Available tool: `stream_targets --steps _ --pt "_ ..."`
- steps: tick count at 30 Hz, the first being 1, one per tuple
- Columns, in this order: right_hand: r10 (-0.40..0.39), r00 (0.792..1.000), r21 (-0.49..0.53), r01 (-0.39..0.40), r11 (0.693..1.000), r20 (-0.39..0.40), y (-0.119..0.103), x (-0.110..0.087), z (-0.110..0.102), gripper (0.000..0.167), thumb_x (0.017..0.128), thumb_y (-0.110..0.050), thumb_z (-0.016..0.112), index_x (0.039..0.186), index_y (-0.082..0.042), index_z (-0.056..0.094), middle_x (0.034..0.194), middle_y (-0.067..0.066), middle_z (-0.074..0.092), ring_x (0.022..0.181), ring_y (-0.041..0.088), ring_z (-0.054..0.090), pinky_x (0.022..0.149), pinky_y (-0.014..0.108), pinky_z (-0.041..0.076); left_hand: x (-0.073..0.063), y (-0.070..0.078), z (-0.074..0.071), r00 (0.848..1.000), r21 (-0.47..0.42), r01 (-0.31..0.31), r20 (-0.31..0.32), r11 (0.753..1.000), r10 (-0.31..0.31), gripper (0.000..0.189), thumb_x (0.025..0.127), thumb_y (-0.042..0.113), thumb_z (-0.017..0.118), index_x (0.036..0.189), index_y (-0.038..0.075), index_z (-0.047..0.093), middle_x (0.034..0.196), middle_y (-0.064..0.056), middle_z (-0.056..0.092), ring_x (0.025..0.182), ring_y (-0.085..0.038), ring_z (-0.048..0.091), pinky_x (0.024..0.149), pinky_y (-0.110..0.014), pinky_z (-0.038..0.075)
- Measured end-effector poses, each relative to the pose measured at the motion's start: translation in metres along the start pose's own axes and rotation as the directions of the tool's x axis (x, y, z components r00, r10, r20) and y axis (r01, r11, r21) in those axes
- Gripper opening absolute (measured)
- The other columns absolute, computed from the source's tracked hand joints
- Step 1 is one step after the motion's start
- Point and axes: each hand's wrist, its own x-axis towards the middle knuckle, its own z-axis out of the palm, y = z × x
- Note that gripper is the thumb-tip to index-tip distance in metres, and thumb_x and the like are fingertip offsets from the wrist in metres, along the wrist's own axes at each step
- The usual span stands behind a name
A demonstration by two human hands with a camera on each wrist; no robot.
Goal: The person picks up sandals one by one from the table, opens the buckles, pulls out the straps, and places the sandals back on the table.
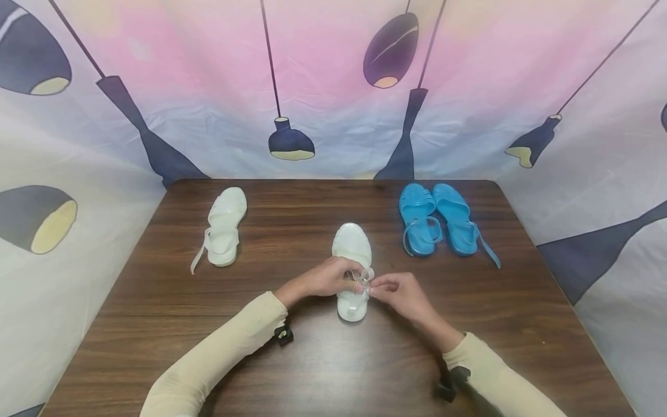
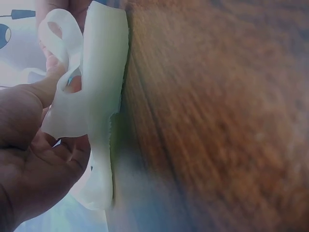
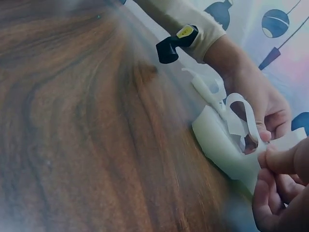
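A white sandal (image 1: 351,243) lies upright on the table, toe pointing away from me. Its ankle strap (image 2: 62,36) loops up above the heel in the left wrist view. My left hand (image 1: 333,277) reaches over the sandal from the left and pinches the strap near the buckle between thumb and fingers. From the right side my right hand (image 1: 403,295) pinches the strap's other part with thumb and fingertips. Both hands' fingertips nearly meet over the sandal. The buckle itself is mostly hidden by fingers.
A second white sandal (image 1: 229,208) with its strap hanging loose lies at the back left of the brown table (image 1: 292,214). Two blue sandals stand side by side at the back right: one with a looped strap (image 1: 417,200), one with its strap trailing (image 1: 452,202).
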Motion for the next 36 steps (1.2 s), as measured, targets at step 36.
stream_targets --steps 36 --pt "-0.098 0.990 -0.039 0.094 0.995 -0.100 -0.006 -0.008 -0.003 0.028 0.083 -0.025 0.087 0.103 -0.009 0.077 0.090 0.002 0.078 0.083 0.018 0.075 0.073 0.030 0.061 -0.001 0.001 -0.002 0.999 -0.064 0.031 -0.040 0.997 -0.033 0.027 0.085 0.021 0.084 0.108 0.007 0.077 0.097 0.002 0.075 0.084 -0.005 0.061 0.079 -0.023 0.052"
